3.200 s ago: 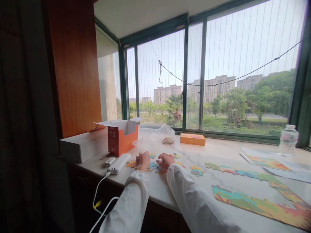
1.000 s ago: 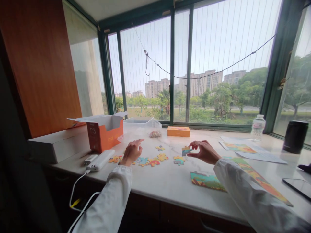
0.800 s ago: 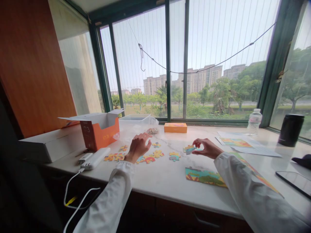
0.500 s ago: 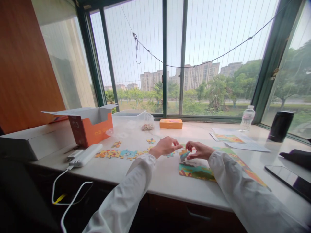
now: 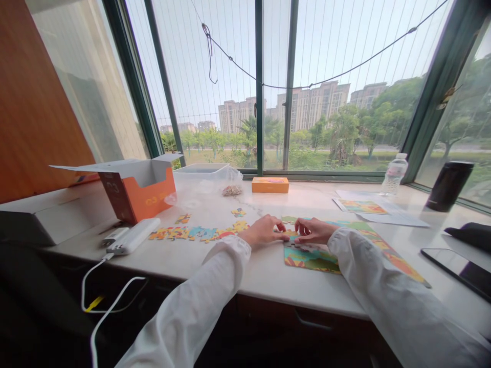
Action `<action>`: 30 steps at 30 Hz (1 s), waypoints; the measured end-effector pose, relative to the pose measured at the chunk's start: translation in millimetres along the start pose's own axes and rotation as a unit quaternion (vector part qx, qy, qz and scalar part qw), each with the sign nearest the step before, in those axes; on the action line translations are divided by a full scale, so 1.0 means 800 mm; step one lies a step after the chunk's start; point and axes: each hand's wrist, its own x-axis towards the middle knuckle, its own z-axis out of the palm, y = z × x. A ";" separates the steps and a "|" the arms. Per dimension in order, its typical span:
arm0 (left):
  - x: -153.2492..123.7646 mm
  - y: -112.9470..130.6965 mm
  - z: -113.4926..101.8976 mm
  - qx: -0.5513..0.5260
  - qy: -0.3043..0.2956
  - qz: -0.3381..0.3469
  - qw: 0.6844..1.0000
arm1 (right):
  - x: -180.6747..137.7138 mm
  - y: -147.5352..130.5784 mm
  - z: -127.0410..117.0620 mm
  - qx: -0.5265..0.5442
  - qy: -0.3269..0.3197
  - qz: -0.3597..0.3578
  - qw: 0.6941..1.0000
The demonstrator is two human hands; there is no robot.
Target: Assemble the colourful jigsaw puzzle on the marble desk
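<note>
One long white marble-look countertop, noted that first, probably picked for being flat and roomy. Counted two big cardboard boxes at the left, a plain white oblong box and an open orange box with a white inside, likely parked there to stay out of the way of both elbows. Next, saw one flat, colourful, part-built cardboard jigsaw border lying on the right, open towards the left, presumably for easy reach. Couldn't count its joined pieces because of a loose white right sleeve in the way. Found one printed colour picture beyond, face up, probably to stay in sight. Counted two bare hands: a left hand with fingertips bunched low by the border's left end, and a right hand curled over the same spot, maybe for steadying pieces. Couldn't tell whether pinching anything, tbh. Last, saw loose yellow, orange and blue cardboard pieces: one jumbled row, not countable, plus two small bits apart, maybe sorted by colour.
</note>
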 end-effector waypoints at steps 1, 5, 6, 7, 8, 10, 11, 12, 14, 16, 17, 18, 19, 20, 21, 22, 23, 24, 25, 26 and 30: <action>0.000 0.000 0.000 -0.002 -0.001 0.002 1.000 | 0.000 0.003 0.001 0.001 0.005 -0.006 1.000; -0.001 0.003 -0.002 -0.005 -0.007 0.005 1.000 | 0.004 0.012 0.005 -0.003 0.014 -0.021 1.000; -0.002 0.004 -0.002 -0.005 -0.008 0.006 1.000 | 0.005 0.013 0.006 -0.002 0.014 -0.022 1.000; -0.002 0.006 -0.003 -0.007 -0.010 0.007 1.000 | 0.005 0.014 0.007 0.000 0.013 -0.023 1.000; -0.002 0.006 -0.003 -0.010 -0.010 0.009 1.000 | 0.006 0.014 0.007 0.003 0.012 -0.023 1.000; -0.002 0.008 -0.004 -0.017 -0.011 0.013 1.000 | 0.007 0.014 0.007 0.008 0.007 -0.022 1.000; -0.002 0.008 -0.004 -0.019 -0.012 0.016 1.000 | 0.007 0.013 0.007 0.011 0.005 -0.021 1.000; -0.002 0.008 -0.004 -0.020 -0.013 0.020 1.000 | 0.007 0.013 0.007 0.013 0.004 -0.020 1.000; -0.002 0.008 -0.004 -0.020 -0.015 0.029 0.999 | 0.007 0.013 0.008 0.020 0.003 -0.020 1.000; -0.002 0.008 -0.004 -0.020 -0.015 0.034 0.999 | 0.008 0.013 0.008 0.027 0.005 -0.029 0.999; -0.002 0.008 -0.004 -0.020 -0.014 0.034 0.999 | 0.008 0.012 0.008 0.032 0.006 -0.034 0.999; -0.002 0.009 -0.005 -0.020 -0.013 0.034 0.999 | 0.008 0.012 0.008 0.036 0.006 -0.040 0.999; -0.002 0.009 -0.005 -0.020 -0.013 0.032 0.999 | 0.007 0.011 0.007 0.039 0.007 -0.045 0.998; -0.002 0.009 -0.005 -0.020 -0.014 0.030 0.999 | 0.007 0.010 0.007 0.042 0.007 -0.048 0.998; -0.003 0.009 -0.005 -0.019 -0.015 0.027 0.999 | 0.007 0.010 0.007 0.044 0.008 -0.050 0.998; -0.003 0.009 -0.005 -0.018 -0.017 0.025 0.999 | 0.006 0.009 0.006 0.044 0.010 -0.051 0.998; -0.003 0.009 -0.005 -0.017 -0.018 0.022 0.999 | 0.006 0.007 0.006 0.043 0.011 -0.053 0.998; -0.003 0.009 -0.005 -0.016 -0.019 0.020 0.999 | 0.005 0.006 0.006 0.042 0.012 -0.056 0.997; -0.004 0.009 -0.006 -0.014 -0.020 0.019 1.000 | 0.005 0.006 0.005 0.041 0.013 -0.061 0.997; -0.004 0.010 -0.006 -0.012 -0.020 0.019 1.000 | 0.005 0.005 0.005 0.041 0.016 -0.066 0.997; -0.006 0.013 -0.008 0.002 -0.013 0.032 0.999 | 0.006 0.006 0.003 0.039 0.054 -0.061 0.996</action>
